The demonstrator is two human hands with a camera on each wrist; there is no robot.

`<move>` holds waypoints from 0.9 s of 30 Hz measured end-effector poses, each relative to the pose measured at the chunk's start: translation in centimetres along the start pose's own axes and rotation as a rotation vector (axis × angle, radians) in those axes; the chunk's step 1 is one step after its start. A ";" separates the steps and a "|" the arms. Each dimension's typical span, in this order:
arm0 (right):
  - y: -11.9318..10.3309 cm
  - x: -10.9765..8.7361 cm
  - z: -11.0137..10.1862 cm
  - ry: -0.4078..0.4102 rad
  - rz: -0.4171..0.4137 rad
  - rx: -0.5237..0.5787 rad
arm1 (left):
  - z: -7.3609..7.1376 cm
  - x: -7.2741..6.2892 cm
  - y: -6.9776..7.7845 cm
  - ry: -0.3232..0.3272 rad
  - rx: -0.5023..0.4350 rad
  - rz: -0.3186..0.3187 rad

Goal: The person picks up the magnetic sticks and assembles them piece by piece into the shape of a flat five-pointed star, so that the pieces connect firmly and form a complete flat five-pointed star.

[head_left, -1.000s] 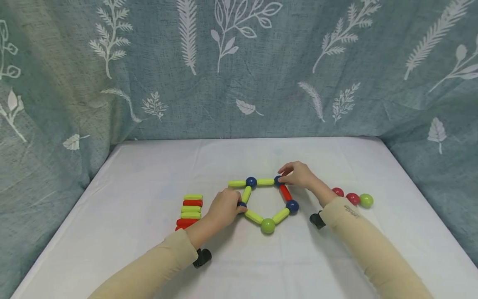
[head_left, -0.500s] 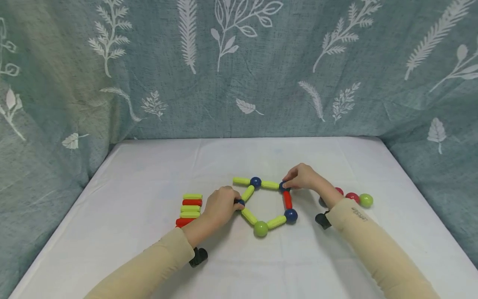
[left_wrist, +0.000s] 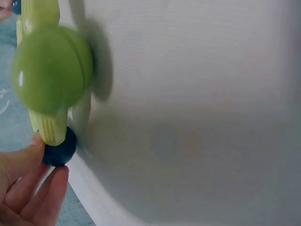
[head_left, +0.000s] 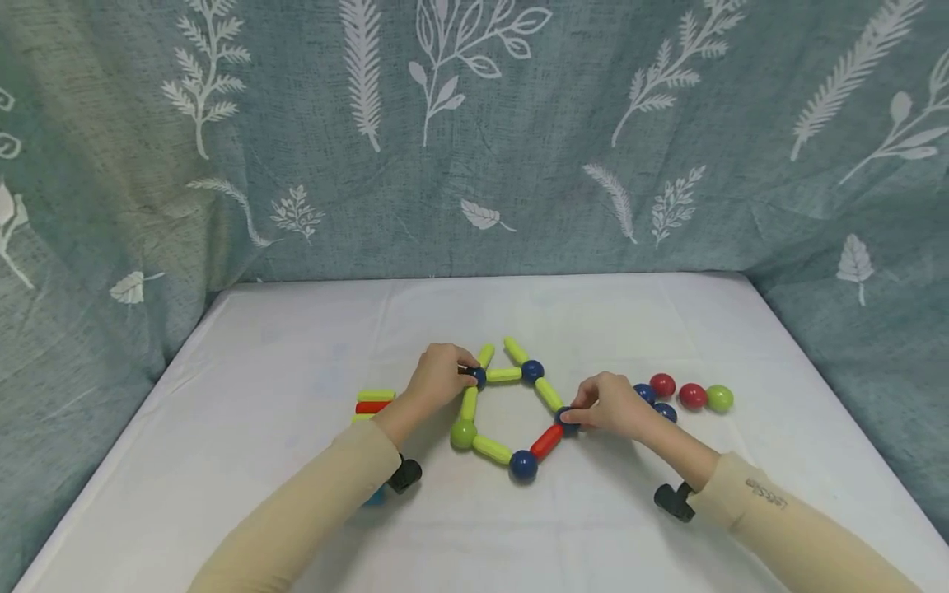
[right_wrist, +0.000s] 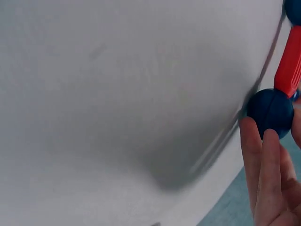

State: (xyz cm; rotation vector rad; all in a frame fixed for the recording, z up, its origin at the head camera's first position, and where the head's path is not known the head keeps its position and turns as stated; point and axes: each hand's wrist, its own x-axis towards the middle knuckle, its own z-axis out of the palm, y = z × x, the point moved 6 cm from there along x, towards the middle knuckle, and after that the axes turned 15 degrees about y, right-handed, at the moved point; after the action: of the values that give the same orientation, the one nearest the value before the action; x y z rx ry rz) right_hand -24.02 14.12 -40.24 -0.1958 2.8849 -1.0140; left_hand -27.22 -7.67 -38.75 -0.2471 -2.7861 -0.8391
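My left hand (head_left: 433, 379) pinches a blue ball (left_wrist: 60, 153) of the five-sided rod-and-ball ring (head_left: 504, 375); my right hand (head_left: 614, 406) grasps a second blue ball (right_wrist: 270, 113) of it with thumb and fingertips. The ring is between my hands, over the worktop (head_left: 593, 527), with its green ball (head_left: 463, 434) on the left and a red rod (head_left: 547, 442) between my right hand's ball and the nearest blue ball (head_left: 523, 466). From the far side two lime rods (head_left: 515, 352) lean together, tips apart. Spare rods (head_left: 376, 396) lie left (my arm hides some), and loose balls (head_left: 693, 396) cluster beyond my right wrist.
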 end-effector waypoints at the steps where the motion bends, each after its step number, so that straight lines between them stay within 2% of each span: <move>1: -0.1 -0.3 0.1 0.001 -0.010 -0.005 | 0.2 0.1 0.1 -0.010 0.006 0.001; 8: -0.6 -1.4 0.6 -0.002 -0.022 -0.011 | 0.8 0.7 0.4 -0.059 0.033 -0.010; 12: -0.8 -1.7 0.5 -0.001 -0.040 -0.023 | 0.9 0.7 0.5 -0.074 0.032 0.004; 17: -0.9 -1.8 0.4 -0.002 -0.043 -0.038 | 0.7 0.7 0.5 -0.076 0.004 0.007; 23: -0.7 -1.7 0.5 -0.012 -0.021 -0.019 | 0.4 0.6 0.2 -0.085 -0.021 -0.025; 27: -0.6 -1.7 0.3 -0.013 -0.043 -0.008 | 0.3 0.5 -0.1 -0.070 -0.048 -0.046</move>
State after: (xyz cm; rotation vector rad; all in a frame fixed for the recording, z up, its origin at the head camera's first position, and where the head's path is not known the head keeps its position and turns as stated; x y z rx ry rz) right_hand -22.26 13.70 -40.04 -0.2650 2.8852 -1.0039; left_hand -27.81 -7.52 -38.91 -0.2248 -2.8487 -0.9266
